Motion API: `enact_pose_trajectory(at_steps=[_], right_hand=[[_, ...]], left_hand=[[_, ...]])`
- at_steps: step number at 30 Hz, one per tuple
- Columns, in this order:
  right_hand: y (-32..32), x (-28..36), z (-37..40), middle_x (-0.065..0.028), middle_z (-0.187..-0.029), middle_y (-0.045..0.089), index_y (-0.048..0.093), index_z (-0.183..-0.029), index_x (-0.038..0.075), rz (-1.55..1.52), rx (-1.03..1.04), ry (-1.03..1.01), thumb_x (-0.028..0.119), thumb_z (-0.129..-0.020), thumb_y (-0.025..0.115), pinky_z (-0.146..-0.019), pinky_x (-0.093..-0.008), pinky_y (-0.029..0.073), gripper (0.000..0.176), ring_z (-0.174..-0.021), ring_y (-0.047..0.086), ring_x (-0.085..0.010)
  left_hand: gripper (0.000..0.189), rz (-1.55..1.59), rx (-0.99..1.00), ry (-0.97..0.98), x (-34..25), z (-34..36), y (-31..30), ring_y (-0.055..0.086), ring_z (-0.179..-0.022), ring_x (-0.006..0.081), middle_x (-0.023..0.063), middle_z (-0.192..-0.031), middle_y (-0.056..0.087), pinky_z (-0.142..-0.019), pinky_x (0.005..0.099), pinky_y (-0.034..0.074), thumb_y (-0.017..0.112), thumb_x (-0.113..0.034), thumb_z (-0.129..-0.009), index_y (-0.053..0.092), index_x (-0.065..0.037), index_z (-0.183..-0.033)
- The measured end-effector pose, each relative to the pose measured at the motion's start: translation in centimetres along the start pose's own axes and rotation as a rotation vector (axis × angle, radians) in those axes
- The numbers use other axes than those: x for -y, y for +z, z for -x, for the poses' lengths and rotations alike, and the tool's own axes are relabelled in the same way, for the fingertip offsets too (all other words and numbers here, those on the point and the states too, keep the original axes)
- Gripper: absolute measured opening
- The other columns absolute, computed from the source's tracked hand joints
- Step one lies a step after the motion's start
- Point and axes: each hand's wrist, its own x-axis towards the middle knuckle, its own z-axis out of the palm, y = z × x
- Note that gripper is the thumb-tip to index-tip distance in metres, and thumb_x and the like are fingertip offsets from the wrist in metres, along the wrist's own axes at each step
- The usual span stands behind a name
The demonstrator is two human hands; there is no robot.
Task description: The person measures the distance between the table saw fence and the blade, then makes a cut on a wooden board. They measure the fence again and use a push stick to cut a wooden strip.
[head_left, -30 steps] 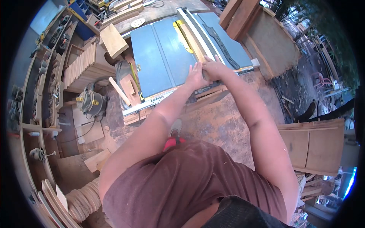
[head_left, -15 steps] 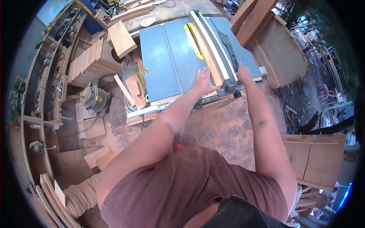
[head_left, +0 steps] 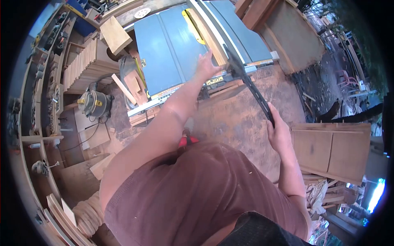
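Note:
My right hand (head_left: 280,130) is closed around the rear end of a long black push stick (head_left: 255,92), which slants away to the left toward the saw. The stick's far end overlaps the near end of the rip fence (head_left: 232,44) and a wooden strip (head_left: 210,33). That strip lies lengthwise on the blue table saw (head_left: 158,51), between the white fence and the yellow throat plate (head_left: 193,28). Beside the strip's near end, my left hand (head_left: 207,65) is open, thumb and fingers spread.
Left of the saw stand stacked boards (head_left: 84,67) and a shop vacuum (head_left: 95,104). Loose offcuts (head_left: 133,86) lie against the saw's left side. Thick brown timbers (head_left: 256,14) are at the back right, and a wooden panel (head_left: 328,149) is at my right. Shelves (head_left: 49,82) line the left wall.
My right hand has drawn the push stick off the saw's right side, back toward me, and angled it across the fence. My left hand stays near the strip's end, fingers spread.

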Motion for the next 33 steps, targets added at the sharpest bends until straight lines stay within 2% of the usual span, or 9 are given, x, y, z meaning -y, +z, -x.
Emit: enact_pose_trajectory(at_steps=[4, 6, 8, 9, 17, 23, 26, 30, 33], right_hand=[[-0.4, 2.1, 1.0, -0.0247, -0.107, 0.061, 0.041, -0.141, 0.014, 0.129, 0.198, 0.097, 0.001, -0.089, 0.049, -0.077, -0.0512, 0.048, 0.054, -0.093, 0.060, -0.0435], [0.8, 1.8, 0.3, -0.0250, -0.102, 0.062, 0.040, -0.142, 0.015, 0.160, 0.158, 0.057, 0.001, -0.089, 0.047, -0.075, -0.0518, 0.047, 0.055, -0.090, 0.061, -0.0422], [1.5, 2.3, -1.2, -0.0258, -0.095, 0.063, 0.039, -0.143, 0.016, 0.230, 0.272, 0.126, 0.000, -0.088, 0.044, -0.073, -0.0517, 0.048, 0.057, -0.087, 0.062, -0.0420], [1.6, 2.8, -2.2, -0.0258, -0.095, 0.063, 0.039, -0.143, 0.016, 0.232, 0.268, 0.127, 0.000, -0.088, 0.044, -0.073, -0.0517, 0.048, 0.057, -0.087, 0.062, -0.0420], [2.3, 4.5, -5.7, -0.0255, -0.088, 0.065, 0.036, -0.145, 0.024, 0.391, 0.323, 0.217, -0.003, -0.086, 0.045, -0.076, -0.0516, 0.050, 0.066, -0.086, 0.064, -0.0408], [3.6, 5.1, -6.7, -0.0255, -0.091, 0.065, 0.038, -0.144, 0.027, 0.466, 0.296, 0.258, 0.000, -0.087, 0.046, -0.077, -0.0509, 0.050, 0.063, -0.088, 0.065, -0.0404], [3.9, 5.2, -7.2, -0.0256, -0.091, 0.065, 0.038, -0.143, 0.028, 0.500, 0.268, 0.235, 0.001, -0.088, 0.046, -0.077, -0.0505, 0.050, 0.061, -0.088, 0.064, -0.0410], [4.3, 5.6, -8.1, -0.0261, -0.092, 0.065, 0.038, -0.143, 0.028, 0.512, 0.256, 0.234, 0.003, -0.087, 0.048, -0.078, -0.0509, 0.049, 0.062, -0.090, 0.064, -0.0414], [4.7, 5.6, -8.7, -0.0263, -0.093, 0.065, 0.038, -0.143, 0.028, 0.528, 0.255, 0.248, 0.003, -0.087, 0.048, -0.078, -0.0510, 0.049, 0.062, -0.090, 0.064, -0.0418]], left_hand=[[0.098, 0.014, -0.020, -0.029, -0.3, 0.3, -0.1, 0.050, -0.125, 0.0338, 0.0222, -0.131, 0.055, -0.114, 0.0446, 0.026, 0.083, -0.039, -0.067, 0.036, 0.004, -0.141], [0.094, -0.016, -0.024, -0.044, 0.0, 0.3, 0.5, 0.049, -0.126, 0.0342, 0.0218, -0.131, 0.055, -0.114, 0.0419, 0.027, 0.083, -0.037, -0.069, 0.037, 0.003, -0.141], [0.094, -0.003, -0.092, -0.024, 0.4, 0.1, 0.9, 0.042, -0.128, 0.0453, 0.0243, -0.129, 0.056, -0.110, 0.0432, 0.034, 0.082, -0.039, -0.070, 0.038, -0.002, -0.143], [0.094, -0.001, -0.093, -0.019, 0.3, 0.1, 0.9, 0.042, -0.128, 0.0453, 0.0243, -0.129, 0.056, -0.110, 0.0432, 0.034, 0.082, -0.039, -0.070, 0.038, -0.002, -0.143], [0.090, -0.085, -0.027, -0.001, 0.9, -0.6, 0.8, 0.043, -0.133, 0.0297, 0.0218, -0.139, 0.048, -0.115, 0.0425, 0.024, 0.078, -0.036, -0.075, 0.033, 0.001, -0.144], [0.096, -0.060, 0.127, 0.109, 1.8, -0.1, -0.3, 0.032, -0.141, 0.0300, 0.0221, -0.145, 0.042, -0.116, 0.0450, 0.019, 0.072, -0.038, -0.080, 0.018, 0.002, -0.148], [0.091, -0.104, 0.219, 0.187, 2.0, 1.1, -0.5, 0.029, -0.142, 0.0309, 0.0236, -0.146, 0.039, -0.117, 0.0455, 0.017, 0.068, -0.040, -0.083, 0.020, 0.004, -0.147], [0.079, -0.020, 0.360, 0.360, 2.9, 6.9, -2.7, 0.024, -0.143, 0.0361, 0.0230, -0.151, 0.029, -0.118, 0.0475, 0.016, 0.065, -0.042, -0.085, 0.030, -0.009, -0.147], [0.074, -0.013, 0.315, 0.488, 5.3, 13.0, -7.2, 0.022, -0.143, 0.0363, 0.0219, -0.152, 0.028, -0.117, 0.0495, 0.017, 0.069, -0.035, -0.083, 0.036, -0.016, -0.146]])
